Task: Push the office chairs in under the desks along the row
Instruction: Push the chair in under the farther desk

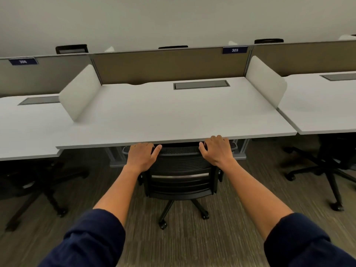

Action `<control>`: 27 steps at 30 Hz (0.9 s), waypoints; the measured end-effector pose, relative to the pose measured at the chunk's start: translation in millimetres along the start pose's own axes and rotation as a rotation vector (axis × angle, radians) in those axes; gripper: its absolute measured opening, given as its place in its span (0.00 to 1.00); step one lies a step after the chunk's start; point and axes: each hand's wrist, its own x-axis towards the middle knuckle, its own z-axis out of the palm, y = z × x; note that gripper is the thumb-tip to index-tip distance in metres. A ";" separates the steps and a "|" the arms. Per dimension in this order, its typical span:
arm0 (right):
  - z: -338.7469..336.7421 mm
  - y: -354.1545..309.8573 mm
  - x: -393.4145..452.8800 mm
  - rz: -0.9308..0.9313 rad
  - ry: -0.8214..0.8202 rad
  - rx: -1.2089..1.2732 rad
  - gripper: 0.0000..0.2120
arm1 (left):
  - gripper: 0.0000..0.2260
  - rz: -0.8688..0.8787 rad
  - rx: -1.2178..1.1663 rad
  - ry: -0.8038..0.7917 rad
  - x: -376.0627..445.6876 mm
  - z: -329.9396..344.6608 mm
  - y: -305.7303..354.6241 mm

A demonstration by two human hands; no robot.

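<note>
A black mesh-backed office chair [180,178] stands straight ahead with the top of its backrest right at the front edge of the white desk [173,116] labelled 305. Its seat is hidden under the desktop; the wheeled base shows on the carpet. My left hand [143,156] grips the left end of the backrest's top rail. My right hand [216,149] grips the right end, fingers curled over it just under the desk edge.
Another black chair [331,166] sits under the desk [323,106] on the right, a third [36,185] under the desk [25,128] on the left. White side dividers and a brown back panel [169,64] fence each desk. Carpet lies below.
</note>
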 end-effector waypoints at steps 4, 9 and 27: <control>1.1 -25.3 -9.2 0.025 0.012 0.003 0.26 | 0.27 0.054 0.012 0.026 0.3 0.9 -25.1; 3.1 -34.0 0.4 0.029 0.026 0.024 0.28 | 0.29 0.069 0.094 0.030 12.7 1.2 -36.6; 19.2 -7.3 77.0 0.024 0.018 0.023 0.24 | 0.30 0.022 0.019 0.057 89.0 15.2 -38.7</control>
